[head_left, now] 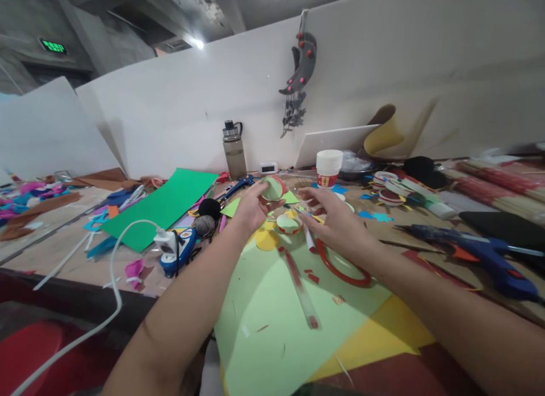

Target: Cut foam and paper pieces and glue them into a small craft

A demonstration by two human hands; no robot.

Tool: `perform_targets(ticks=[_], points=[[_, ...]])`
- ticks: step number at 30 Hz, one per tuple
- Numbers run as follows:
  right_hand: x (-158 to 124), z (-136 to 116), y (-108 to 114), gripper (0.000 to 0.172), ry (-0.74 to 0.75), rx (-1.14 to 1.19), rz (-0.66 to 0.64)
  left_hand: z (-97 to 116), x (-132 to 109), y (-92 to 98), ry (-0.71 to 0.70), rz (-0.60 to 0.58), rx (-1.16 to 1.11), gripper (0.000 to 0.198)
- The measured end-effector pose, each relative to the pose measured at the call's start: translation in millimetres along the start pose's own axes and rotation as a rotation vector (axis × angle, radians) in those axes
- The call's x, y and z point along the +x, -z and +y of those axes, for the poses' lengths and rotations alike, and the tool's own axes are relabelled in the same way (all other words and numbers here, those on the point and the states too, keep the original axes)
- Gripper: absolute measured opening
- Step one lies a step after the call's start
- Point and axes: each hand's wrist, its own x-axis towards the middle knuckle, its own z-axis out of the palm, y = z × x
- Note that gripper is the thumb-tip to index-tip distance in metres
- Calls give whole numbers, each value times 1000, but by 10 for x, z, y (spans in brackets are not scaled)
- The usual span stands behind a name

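My left hand [252,207] is closed on a small round piece [272,188], light green with a red rim, held up above the table. My right hand [336,217] hovers just right of it, fingers spread and curled, holding nothing I can make out. Under the hands lies a second green and red round piece [288,223], a yellow paper circle [267,240], a red curved strip [340,268] and a clear ruler [301,288] on a light green sheet [264,322].
A blue glue gun [485,254] lies at the right. A water bottle [234,150], a stack of paper cups [328,167] and a dark green sheet [164,205] stand behind. A white cable and charger [166,240] sit at the left among paper scraps.
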Motion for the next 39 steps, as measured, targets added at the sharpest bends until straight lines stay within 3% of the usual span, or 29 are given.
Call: perform_targets(ticks=[3, 6, 14, 18, 20, 22, 26, 32, 36, 39], points=[[17, -19, 2, 58, -39, 148, 6, -70, -65, -94, 78, -70, -50, 9], [28, -29, 8, 64, -2, 187, 29, -132, -127, -164, 118, -143, -51, 14], [27, -3, 44, 53, 121, 182, 31, -177, -192, -217, 97, -255, 79, 34], [44, -4, 57, 47, -4, 353, 51, -98, -65, -63, 59, -190, 219, 43], [62, -13, 66, 44, -91, 461, 55, -68, 12, 51, -2, -99, 381, 44], [84, -5, 68, 43, -163, 552, 29, -60, 58, 142, -90, -41, 696, 35], [121, 90, 44, 44, -258, 596, -11, -87, 42, 200, -175, -199, 1207, 21], [121, 199, 3, 45, -320, 467, -43, -59, -14, 179, -201, -540, 1399, 35], [110, 190, -8, 46, -312, 402, -64, 17, -33, 128, -143, -570, 1555, 42], [104, 193, -24, 44, -293, 359, -58, 52, -53, 76, -207, -474, 1672, 44]])
